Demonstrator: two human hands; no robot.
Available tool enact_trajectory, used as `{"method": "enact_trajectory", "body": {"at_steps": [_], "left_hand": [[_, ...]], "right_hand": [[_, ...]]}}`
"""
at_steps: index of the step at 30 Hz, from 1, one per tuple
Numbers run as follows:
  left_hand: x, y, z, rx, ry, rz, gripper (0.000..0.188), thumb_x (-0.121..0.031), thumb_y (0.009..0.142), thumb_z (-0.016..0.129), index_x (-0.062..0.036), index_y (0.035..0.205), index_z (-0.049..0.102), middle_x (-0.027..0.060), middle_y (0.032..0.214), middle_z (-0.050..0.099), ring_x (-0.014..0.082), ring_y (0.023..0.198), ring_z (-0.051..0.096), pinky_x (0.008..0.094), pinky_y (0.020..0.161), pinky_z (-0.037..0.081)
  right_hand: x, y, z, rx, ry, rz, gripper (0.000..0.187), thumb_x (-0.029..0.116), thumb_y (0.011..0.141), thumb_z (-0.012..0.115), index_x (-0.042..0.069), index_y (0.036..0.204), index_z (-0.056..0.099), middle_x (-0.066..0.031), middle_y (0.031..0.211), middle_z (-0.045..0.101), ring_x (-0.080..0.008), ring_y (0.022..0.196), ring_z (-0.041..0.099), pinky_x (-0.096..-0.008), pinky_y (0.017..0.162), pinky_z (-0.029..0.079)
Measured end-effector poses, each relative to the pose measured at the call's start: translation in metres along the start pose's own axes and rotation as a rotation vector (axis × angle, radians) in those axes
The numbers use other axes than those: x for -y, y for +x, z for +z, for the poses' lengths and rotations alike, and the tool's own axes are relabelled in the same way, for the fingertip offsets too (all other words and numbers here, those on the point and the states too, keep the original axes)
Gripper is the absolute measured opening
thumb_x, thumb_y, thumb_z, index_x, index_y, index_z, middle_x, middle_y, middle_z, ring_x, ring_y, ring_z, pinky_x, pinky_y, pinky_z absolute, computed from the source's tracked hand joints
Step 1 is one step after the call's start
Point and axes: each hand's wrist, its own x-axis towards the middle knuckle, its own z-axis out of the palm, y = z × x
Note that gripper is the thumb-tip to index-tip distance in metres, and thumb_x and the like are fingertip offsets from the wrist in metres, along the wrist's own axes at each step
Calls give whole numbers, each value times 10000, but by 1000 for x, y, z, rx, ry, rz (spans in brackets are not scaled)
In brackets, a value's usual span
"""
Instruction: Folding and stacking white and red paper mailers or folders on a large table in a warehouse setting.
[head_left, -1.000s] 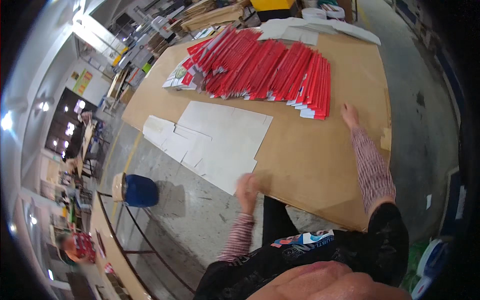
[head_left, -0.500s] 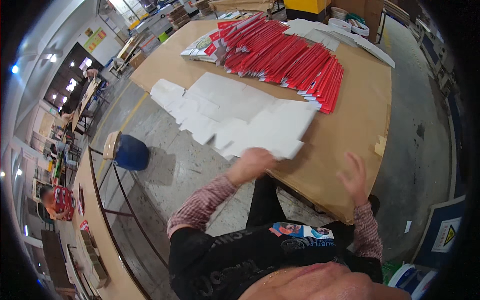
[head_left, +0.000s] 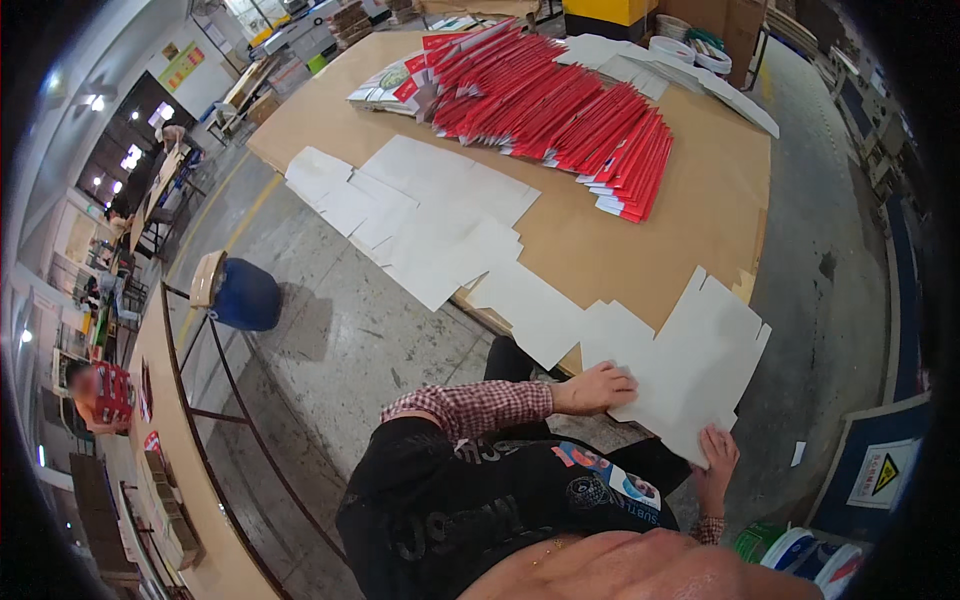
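- White card sheet (head_left: 680, 350) with notched edges: lies at the near edge of the brown surface (head_left: 610, 255), under both hands. Clock centred on this sheet, 12 = away from the person.
- Left hand (head_left: 598, 388): at 8 o'clock, fingers together and bent, touching the sheet; cannot tell whether they clamp it.
- Right hand (head_left: 715, 460): at 5 o'clock, fingers close together over the sheet's near edge; thumb unclear, so grip cannot be told.
- More white sheets (head_left: 440, 205): 10 o'clock, overlapping.
- Red packets (head_left: 560, 110): 11 o'clock, fanned in a long row.
- Blue barrel (head_left: 247, 295): 9 o'clock, on the floor (head_left: 350, 325), well apart.
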Motion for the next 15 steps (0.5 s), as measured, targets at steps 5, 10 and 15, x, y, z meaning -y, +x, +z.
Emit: {"method": "enact_trajectory", "body": {"at_steps": [5,10,15], "left_hand": [[9,35,3,-21,-420,-405,247,-151,718,599,-92,956,570,63,892,554,266,926,509,406,789,413],[-13,57,38,-115,147,-276,477,-192,726,598,-101,1187,516,101,1220,486,289,1093,462,445,881,389],[-44,19,-8,17,167,-139,781,-260,705,638,-76,1383,298,144,1435,288,315,1316,276,499,1023,275]], "right_hand": [[-37,31,24,123,867,571,586,79,726,657,43,1277,462,-129,1272,492,-284,1169,438,-452,998,281],[28,77,8,-393,75,219,484,262,792,627,9,1192,524,-183,1262,470,-313,1216,381,-463,1032,243],[56,84,29,-133,283,-158,451,380,846,521,48,1148,565,-138,1270,469,-325,1220,366,-467,1053,202]]}}
